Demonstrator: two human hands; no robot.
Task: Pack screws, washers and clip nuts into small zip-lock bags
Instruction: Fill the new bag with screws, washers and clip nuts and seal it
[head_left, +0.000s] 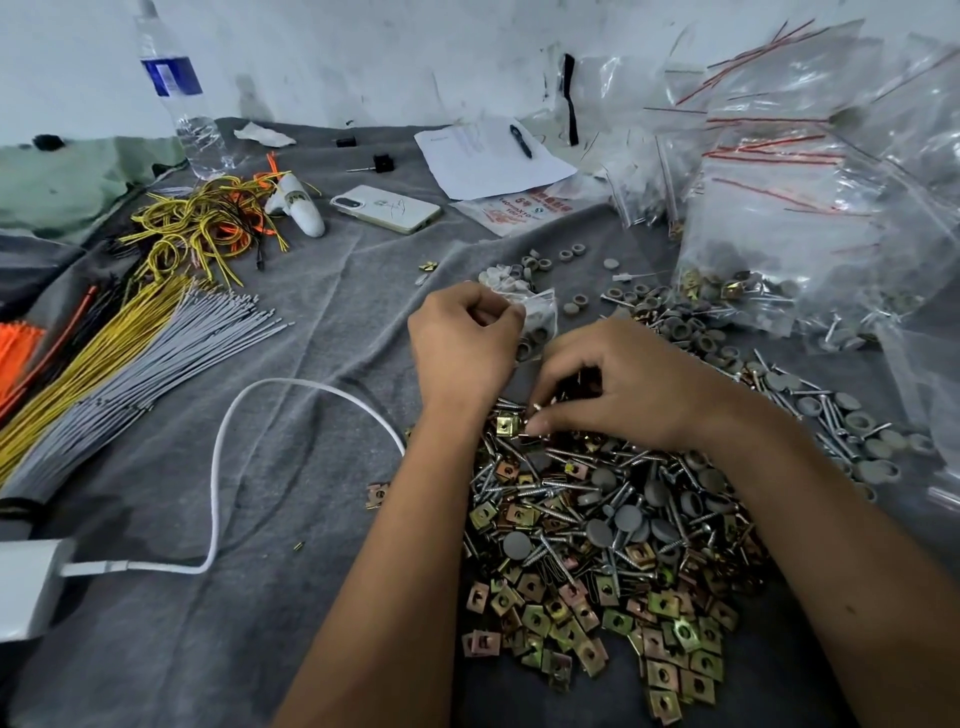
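**A:** What is the left hand (462, 343) doing?

**B:** Its fingers (493, 306) are curled together and pinch the top of a small zip-lock bag (537, 319). The bag hangs just beyond them, with grey washers showing inside.

**A:** And the right hand (618, 389)?

**B:** It sits low over the heap, fingers bent downward, thumb and fingertips closing on a small metal piece at the top edge of the pile. Whether that piece is a clip nut or a screw, I cannot tell; a brass clip nut (505, 425) lies just beside the thumb tip.

**A:** Where is the rest of the hardware?

**B:** The pile of clip nuts (597, 618) spreads from under the right fingers back toward the person, between the two forearms. Screws (550, 488) and grey washers (602, 532) are mixed through it, and more run off to the right of the right wrist.

**A:** Anything beyond the fingers?

**B:** Filled bags (795, 208) with red seal lines are stacked far right. A phone (387, 209) and paper (488, 161) lie farther off, with a white cable (228, 431) left of the left forearm, all on the grey cloth-covered surface (291, 519).
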